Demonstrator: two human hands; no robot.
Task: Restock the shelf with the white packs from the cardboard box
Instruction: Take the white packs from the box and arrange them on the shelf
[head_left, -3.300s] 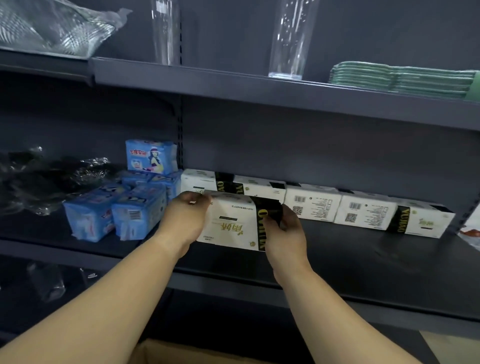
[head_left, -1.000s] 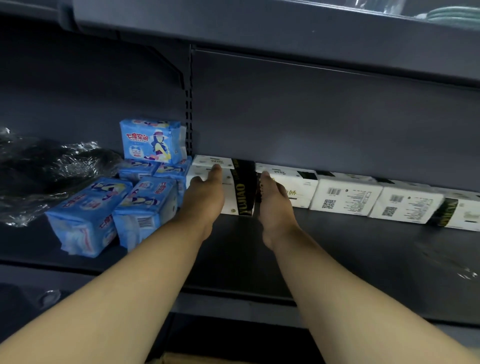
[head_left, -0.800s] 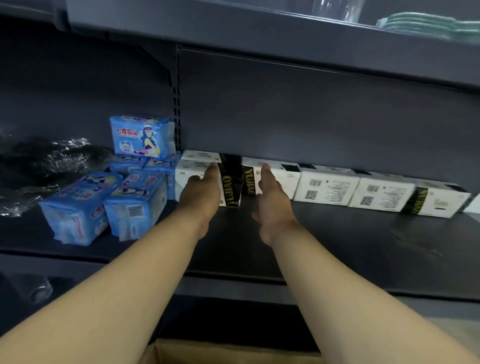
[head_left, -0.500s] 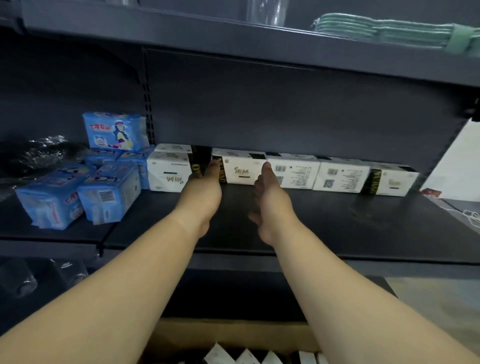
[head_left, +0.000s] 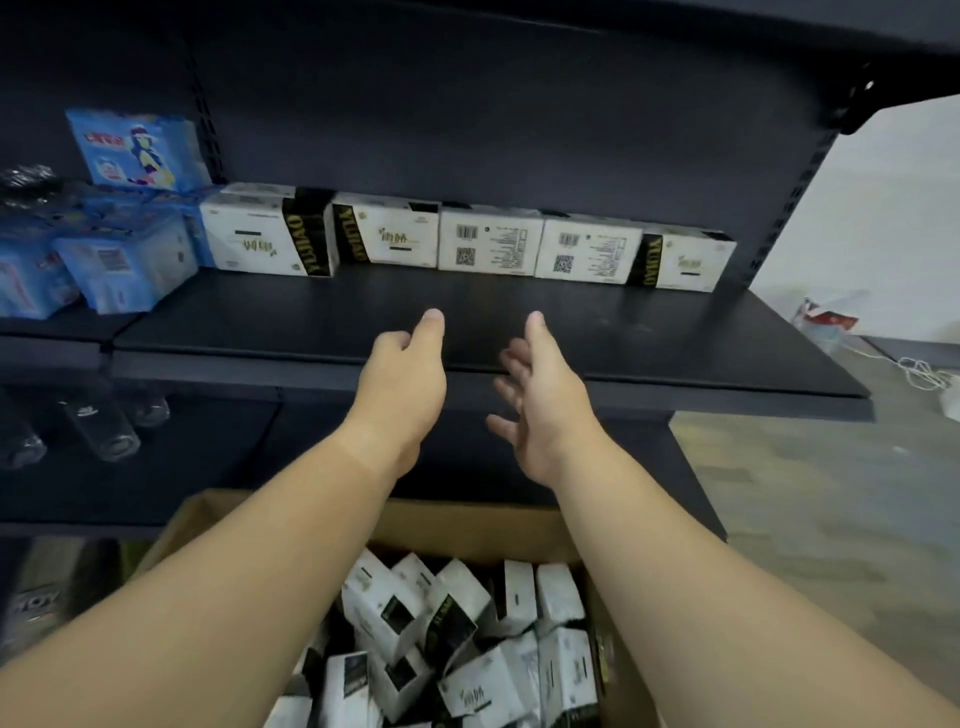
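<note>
Both hands are held empty over the front edge of the shelf (head_left: 675, 338): the left hand (head_left: 402, 382) with relaxed fingers, the right hand (head_left: 543, 402) with fingers spread. Five white packs (head_left: 488, 244) are lined along the shelf's back. More packs are heaped in the cardboard box (head_left: 467, 525) below.

Matt dark metal shelf (head_left: 623, 332), brown cardboard box (head_left: 524, 525), glossy plastic-wrapped white packs (head_left: 488, 249).

Cardboard box (head_left: 208, 512) cut off below; blue packs (head_left: 31, 275) cropped left.
</note>
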